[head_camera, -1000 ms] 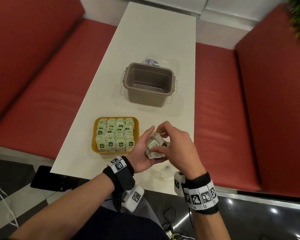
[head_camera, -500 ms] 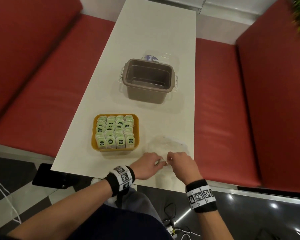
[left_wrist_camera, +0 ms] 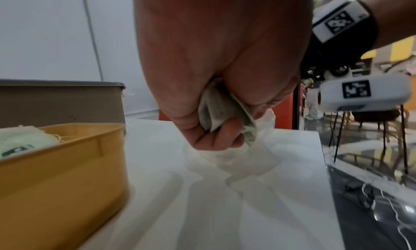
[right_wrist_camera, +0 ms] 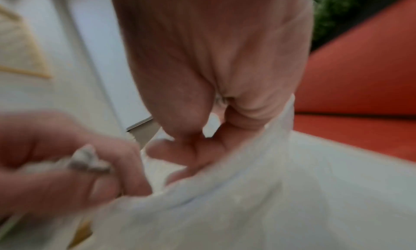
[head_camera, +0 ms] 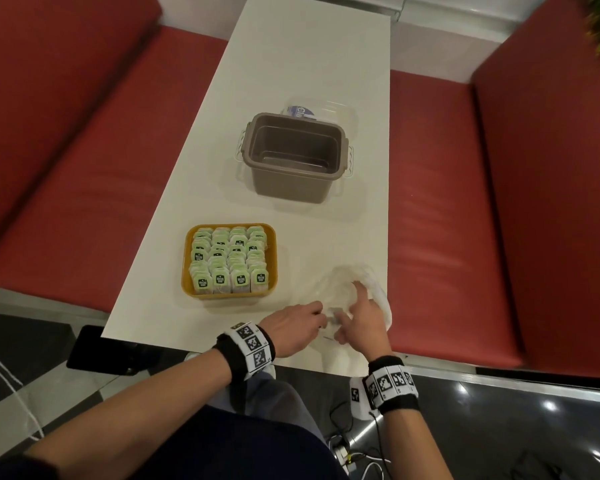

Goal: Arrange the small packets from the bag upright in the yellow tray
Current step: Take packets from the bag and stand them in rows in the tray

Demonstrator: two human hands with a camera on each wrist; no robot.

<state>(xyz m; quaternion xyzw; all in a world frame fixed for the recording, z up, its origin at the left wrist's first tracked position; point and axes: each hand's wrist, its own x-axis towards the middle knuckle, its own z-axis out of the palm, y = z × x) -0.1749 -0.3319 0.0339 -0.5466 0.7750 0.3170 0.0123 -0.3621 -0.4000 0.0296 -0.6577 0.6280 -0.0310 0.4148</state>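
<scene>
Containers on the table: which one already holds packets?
The yellow tray, filled with upright green packets; the grey tub behind it holds none.

L hand [left_wrist_camera: 220,79] grips packets [left_wrist_camera: 221,111] over bag [left_wrist_camera: 243,157] | yellow tray [left_wrist_camera: 60,165] at left

Tray [head_camera: 272,258] left of bag [head_camera: 378,292] — bin [head_camera: 293,188] behind, all on table [head_camera: 309,57].

Left hand [head_camera: 293,329] is curling its fingers round packets [left_wrist_camera: 221,111] beside the bag [head_camera: 357,289]; right hand [head_camera: 364,318] is reaching into the bag, fingers extended.
</scene>
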